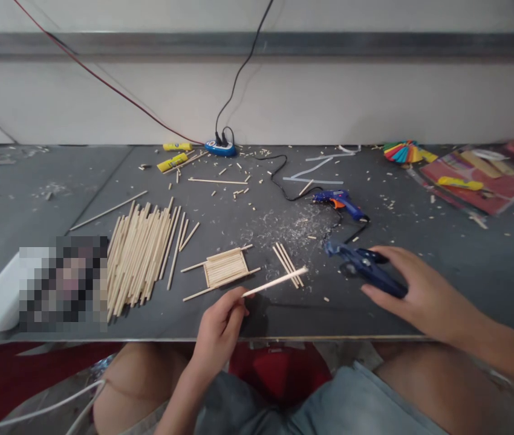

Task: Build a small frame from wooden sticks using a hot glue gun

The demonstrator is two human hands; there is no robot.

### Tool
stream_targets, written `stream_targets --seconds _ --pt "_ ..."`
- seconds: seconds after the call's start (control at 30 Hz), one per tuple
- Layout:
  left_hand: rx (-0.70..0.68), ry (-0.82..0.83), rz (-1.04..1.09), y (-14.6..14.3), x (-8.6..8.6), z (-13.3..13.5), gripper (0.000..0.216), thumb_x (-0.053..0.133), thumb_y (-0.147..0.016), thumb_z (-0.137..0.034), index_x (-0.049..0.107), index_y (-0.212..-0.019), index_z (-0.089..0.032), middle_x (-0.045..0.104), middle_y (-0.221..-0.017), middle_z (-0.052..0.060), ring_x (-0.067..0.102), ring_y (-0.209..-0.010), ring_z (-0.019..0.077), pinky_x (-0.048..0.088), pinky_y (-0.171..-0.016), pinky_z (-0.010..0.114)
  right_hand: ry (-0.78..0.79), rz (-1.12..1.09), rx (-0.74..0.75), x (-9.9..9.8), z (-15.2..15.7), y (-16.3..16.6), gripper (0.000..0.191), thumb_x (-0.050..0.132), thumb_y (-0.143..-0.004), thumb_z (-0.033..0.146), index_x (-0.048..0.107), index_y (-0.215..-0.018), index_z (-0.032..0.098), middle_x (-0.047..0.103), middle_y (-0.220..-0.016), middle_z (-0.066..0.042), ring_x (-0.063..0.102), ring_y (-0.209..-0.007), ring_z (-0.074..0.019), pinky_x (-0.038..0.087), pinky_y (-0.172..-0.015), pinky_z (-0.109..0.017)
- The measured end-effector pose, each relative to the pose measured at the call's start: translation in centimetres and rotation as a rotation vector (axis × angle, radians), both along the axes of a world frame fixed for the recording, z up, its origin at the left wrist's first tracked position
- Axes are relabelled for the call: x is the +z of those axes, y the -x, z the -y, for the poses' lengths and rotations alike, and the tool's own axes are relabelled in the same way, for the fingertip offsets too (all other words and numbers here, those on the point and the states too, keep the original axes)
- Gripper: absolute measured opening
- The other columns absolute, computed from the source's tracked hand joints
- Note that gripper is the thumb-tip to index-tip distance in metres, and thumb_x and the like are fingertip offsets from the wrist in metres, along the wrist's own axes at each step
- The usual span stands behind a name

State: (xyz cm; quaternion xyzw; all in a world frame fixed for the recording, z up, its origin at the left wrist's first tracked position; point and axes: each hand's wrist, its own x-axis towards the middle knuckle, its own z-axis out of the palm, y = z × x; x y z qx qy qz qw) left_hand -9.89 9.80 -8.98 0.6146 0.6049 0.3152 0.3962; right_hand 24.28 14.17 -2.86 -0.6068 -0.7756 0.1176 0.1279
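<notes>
My left hand (223,323) pinches one end of a thin wooden stick (277,281), which points up and to the right above the table. In my right hand (413,296) are dark blue pliers (375,269), held by the handles between thumb and fingers, jaws toward the left. Their jaws are somewhat blurred. Just beyond my left hand lies a small flat frame of glued sticks (227,269) with rail ends sticking out. Several short loose sticks (286,263) lie between my hands, partly behind the held stick.
A large pile of sticks (141,257) lies at left, near a white box (0,296). A blue glue gun (341,202) rests beyond the pliers, its cord near the blue power strip (219,148). Yellow tubes (172,162), offcuts and a colourful fan (402,152) lie farther back.
</notes>
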Motion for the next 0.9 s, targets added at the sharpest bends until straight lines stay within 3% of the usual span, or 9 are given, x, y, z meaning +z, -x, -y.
stream_targets --seconds 0.27,0.67,0.9 --pt "0.002 -0.013 0.012 0.1 -0.3 0.1 0.026 0.039 -0.089 -0.029 0.06 -0.1 -0.017 0.065 -0.077 0.002 0.059 -0.07 0.0141 0.044 -0.069 0.023 0.005 -0.064 0.137 2.8 0.0 4.0 0.057 0.06 -0.074 0.046 0.04 -0.124 0.026 0.052 -0.121 -0.012 0.049 -0.114 -0.0318 0.043 -0.092 -0.048" --pt "-0.013 -0.01 0.044 0.1 -0.5 0.2 0.024 0.04 -0.089 -0.026 0.059 -0.101 -0.018 0.065 -0.086 0.004 0.059 -0.073 0.0138 0.045 -0.071 0.023 -0.037 -0.085 0.18 2.8 -0.3 6.3 0.055 0.06 -0.073 0.045 0.044 -0.121 0.024 0.056 -0.117 -0.011 0.052 -0.11 -0.0305 0.044 -0.091 -0.046" --pt "-0.03 -0.003 0.032 0.1 -0.3 0.2 0.022 0.039 -0.089 -0.024 0.059 -0.097 -0.018 0.063 -0.083 0.003 0.057 -0.069 0.0128 0.044 -0.067 0.022 -0.009 -0.09 0.142 2.8 -0.6 7.3 0.043 0.059 -0.074 0.046 0.052 -0.109 0.023 0.063 -0.101 -0.009 0.059 -0.093 -0.0268 0.048 -0.079 -0.038"
